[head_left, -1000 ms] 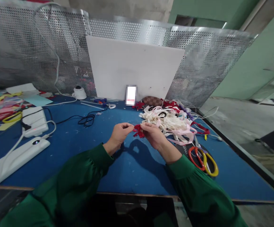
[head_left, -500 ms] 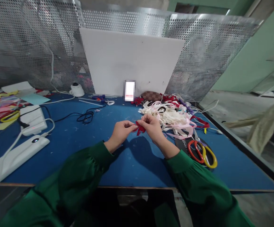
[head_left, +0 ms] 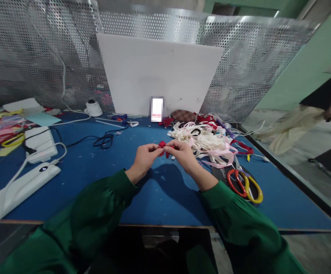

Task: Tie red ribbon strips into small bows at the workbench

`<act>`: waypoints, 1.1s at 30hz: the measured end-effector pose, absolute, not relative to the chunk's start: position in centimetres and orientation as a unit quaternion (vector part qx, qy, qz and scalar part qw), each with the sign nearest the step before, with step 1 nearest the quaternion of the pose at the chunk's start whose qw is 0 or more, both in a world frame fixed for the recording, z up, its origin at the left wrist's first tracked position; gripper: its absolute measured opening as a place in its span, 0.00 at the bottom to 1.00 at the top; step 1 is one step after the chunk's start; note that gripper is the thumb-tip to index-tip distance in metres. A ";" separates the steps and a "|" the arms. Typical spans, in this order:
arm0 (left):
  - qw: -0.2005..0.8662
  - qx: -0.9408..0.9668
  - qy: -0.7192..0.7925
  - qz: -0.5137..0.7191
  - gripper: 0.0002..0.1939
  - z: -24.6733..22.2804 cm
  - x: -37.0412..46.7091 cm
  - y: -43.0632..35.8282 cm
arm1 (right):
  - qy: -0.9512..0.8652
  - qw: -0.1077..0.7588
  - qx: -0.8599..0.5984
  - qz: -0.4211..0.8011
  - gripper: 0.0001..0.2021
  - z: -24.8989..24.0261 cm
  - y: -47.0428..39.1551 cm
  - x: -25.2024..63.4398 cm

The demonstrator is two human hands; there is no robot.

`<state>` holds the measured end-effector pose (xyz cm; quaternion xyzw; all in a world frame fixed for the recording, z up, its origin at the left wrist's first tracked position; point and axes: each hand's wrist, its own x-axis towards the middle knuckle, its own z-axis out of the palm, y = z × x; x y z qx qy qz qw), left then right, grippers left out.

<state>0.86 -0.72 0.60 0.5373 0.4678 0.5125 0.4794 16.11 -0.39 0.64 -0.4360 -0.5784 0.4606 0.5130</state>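
Note:
A small red ribbon piece (head_left: pixel 162 144), bunched into a rounded knot or bow with short tails, is held up above the blue table (head_left: pixel 142 205). My left hand (head_left: pixel 145 158) pinches it from the left between thumb and fingers. From the right, my right hand (head_left: pixel 181 154) pinches the same ribbon, and the fingertips of both hands nearly meet. Parts of the ribbon are hidden behind the fingers. Just past my right hand lies a heap of white and pink ribbons (head_left: pixel 208 140).
Scissors (head_left: pixel 245 186) with red and yellow handles lie right, on a dark pad. A lit phone (head_left: pixel 156 109) leans against a white board (head_left: pixel 159 72). Left are a white power strip (head_left: pixel 19 190), a black cable (head_left: pixel 104 140) and coloured scraps (head_left: pixel 2 125). A person (head_left: pixel 322 110) stands far right.
My hands have turned the red ribbon, so its rounded part now shows on top between the fingertips. My left hand has risen slightly. At far right, the other person has come further into view.

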 end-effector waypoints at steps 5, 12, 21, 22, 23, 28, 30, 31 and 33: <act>0.515 0.523 0.448 0.511 0.08 0.6 0.9 -1.0 | -0.571 0.533 -0.426 0.456 0.12 0.1 -0.5 16.0; 0.694 0.431 0.384 0.429 0.16 0.6 0.6 -0.9 | -0.530 0.516 -0.375 0.559 0.13 0.7 -0.4 16.4; 0.582 0.515 0.384 0.499 0.16 0.9 0.7 -1.0 | -0.574 0.497 -0.382 0.527 0.14 0.9 -0.4 16.5; 0.597 0.499 0.379 0.501 0.15 0.9 0.8 -1.0 | -0.566 0.501 -0.380 0.533 0.13 1.0 -0.5 16.5; 0.603 0.487 0.377 0.506 0.15 0.8 0.8 -0.9 | -0.556 0.506 -0.381 0.538 0.13 1.1 -0.5 16.4; 0.549 0.457 0.397 0.576 0.13 0.8 0.6 -0.6 | -0.494 0.553 -0.402 0.537 0.15 1.2 -0.4 16.4; 0.539 0.449 0.408 0.584 0.13 0.9 0.5 -0.5 | -0.484 0.567 -0.413 0.523 0.14 1.2 -0.4 16.3; 0.537 0.451 0.412 0.582 0.14 0.9 0.5 -0.5 | -0.485 0.570 -0.415 0.517 0.14 1.2 -0.4 16.3; 0.539 0.464 0.417 0.565 0.14 0.9 0.5 -0.5 | -0.494 0.570 -0.413 0.509 0.13 1.3 -0.5 16.2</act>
